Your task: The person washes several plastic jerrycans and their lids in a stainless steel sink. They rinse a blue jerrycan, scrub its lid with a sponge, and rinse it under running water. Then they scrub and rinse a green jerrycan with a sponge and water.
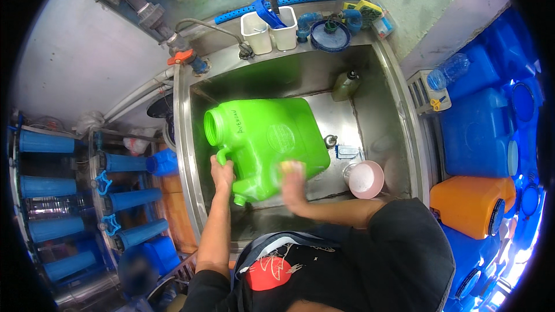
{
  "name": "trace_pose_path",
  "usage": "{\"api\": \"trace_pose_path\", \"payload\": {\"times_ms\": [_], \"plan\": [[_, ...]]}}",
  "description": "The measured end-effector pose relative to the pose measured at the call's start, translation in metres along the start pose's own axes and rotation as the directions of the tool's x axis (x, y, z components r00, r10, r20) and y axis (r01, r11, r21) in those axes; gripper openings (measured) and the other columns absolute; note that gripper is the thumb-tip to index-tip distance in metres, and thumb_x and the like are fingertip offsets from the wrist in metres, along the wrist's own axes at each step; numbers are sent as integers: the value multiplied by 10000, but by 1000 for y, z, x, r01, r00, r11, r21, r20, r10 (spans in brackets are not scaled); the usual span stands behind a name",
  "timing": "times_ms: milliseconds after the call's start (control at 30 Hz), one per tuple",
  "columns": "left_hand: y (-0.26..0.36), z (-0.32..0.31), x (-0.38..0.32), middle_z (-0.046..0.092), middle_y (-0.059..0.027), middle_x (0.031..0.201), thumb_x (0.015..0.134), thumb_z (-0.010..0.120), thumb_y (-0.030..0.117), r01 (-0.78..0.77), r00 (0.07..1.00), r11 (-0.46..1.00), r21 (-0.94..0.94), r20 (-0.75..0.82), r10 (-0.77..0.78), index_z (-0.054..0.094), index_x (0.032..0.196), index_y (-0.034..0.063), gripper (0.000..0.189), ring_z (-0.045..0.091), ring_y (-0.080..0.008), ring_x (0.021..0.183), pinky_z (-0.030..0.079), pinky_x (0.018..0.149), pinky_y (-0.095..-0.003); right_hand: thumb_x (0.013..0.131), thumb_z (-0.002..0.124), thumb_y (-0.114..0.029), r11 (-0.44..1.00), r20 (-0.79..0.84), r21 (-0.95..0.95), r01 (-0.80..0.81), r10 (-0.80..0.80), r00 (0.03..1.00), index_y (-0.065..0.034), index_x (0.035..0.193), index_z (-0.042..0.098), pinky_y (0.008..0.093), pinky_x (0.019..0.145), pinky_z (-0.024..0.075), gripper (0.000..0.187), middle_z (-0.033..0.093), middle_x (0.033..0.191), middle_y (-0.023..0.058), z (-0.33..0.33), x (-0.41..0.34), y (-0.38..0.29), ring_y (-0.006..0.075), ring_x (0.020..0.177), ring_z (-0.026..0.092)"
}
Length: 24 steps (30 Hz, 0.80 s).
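A bright green plastic water container lies on its side in a stainless steel sink, its uncapped wide mouth facing left. Handwriting and a round embossed mark show on its upper face. My left hand grips its moulded handle, near the mouth. Blurred by motion, my right hand presses a yellowish sponge to the container's side. Right of the container, a blue-and-white scrub brush and a pink tub with whitish contents rest in the sink. A bottle of greenish liquid stands in the far right corner.
Along the back ledge are white plastic holders, a round dark-blue lid and sponges. An orange-handled valve sits at the back left corner. Blue containers and an orange container are stacked at right; blue filter housings stand left.
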State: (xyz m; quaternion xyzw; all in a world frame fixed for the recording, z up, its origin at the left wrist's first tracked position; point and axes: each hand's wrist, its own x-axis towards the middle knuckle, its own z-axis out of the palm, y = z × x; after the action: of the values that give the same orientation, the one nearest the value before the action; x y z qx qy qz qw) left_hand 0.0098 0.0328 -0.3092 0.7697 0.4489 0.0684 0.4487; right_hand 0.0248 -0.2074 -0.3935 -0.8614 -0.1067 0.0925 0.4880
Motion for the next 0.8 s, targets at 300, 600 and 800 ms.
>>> {"api": "trace_pose_path", "payload": {"times_ms": [300, 600, 800], "plan": [[28, 2, -39, 641, -197, 849, 797, 559, 62, 6, 999, 1000, -8, -38, -6, 490, 1164, 35, 374, 644, -302, 602, 523, 558, -404, 919, 559, -161, 623, 70, 146, 769, -782, 620, -137, 1254, 619, 505, 1145, 256, 341, 506, 1396, 161, 57, 219, -109, 388, 1335, 395], [18, -2, -33, 664, -246, 959, 792, 568, 82, 18, 995, 995, 96, -102, -8, 465, 1285, 113, 505, 663, -386, 813, 506, 778, -444, 956, 511, -387, 863, -129, -415, -286, 256, 958, -36, 1379, 474, 507, 1131, 264, 551, 465, 1416, 190, -26, 118, 89, 381, 1317, 397], [22, -2, -36, 665, -265, 1009, 789, 577, 82, -26, 993, 981, 194, -109, 48, 457, 1297, 144, 526, 636, -436, 970, 482, 857, -464, 981, 497, -240, 704, 324, 24, 710, -677, 661, -87, 1447, 419, 453, 1160, 241, 497, 379, 1488, 197, 1, 23, -32, 361, 1385, 328]]}}
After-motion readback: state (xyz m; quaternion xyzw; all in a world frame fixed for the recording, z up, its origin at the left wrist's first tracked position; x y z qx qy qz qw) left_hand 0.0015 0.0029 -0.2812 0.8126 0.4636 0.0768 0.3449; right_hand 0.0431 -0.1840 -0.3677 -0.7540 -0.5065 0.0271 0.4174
